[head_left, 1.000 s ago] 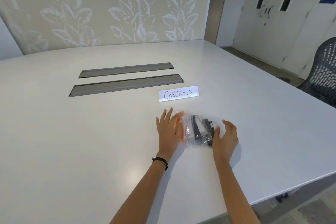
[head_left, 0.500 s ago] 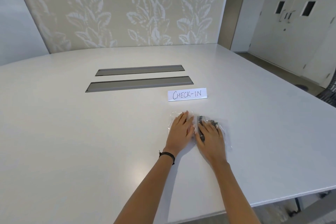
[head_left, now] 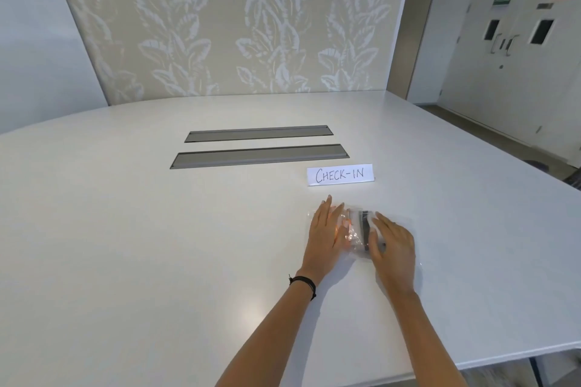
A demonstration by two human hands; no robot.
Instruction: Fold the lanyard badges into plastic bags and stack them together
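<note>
The left hand and right hand press with straight, flat fingers on the plastic bags lying together on the desk; the badges seem packed, so the stacking is probably almost finished

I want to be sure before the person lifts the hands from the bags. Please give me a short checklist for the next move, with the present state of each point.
1. Left hand lies flat on the plastic bags: ok.
2. Right hand lies flat on the bags as well: ok.
3. Bags are squarely stacked, edges aligned: cannot tell, the hands cover most of them.
4. Black lanyard sits under the clear plastic, not loose on the table: ok.
5. Bags are sealed: cannot tell.
6. CHECK-IN sign stands apart from the pile, behind it on the table: ok.
</note>
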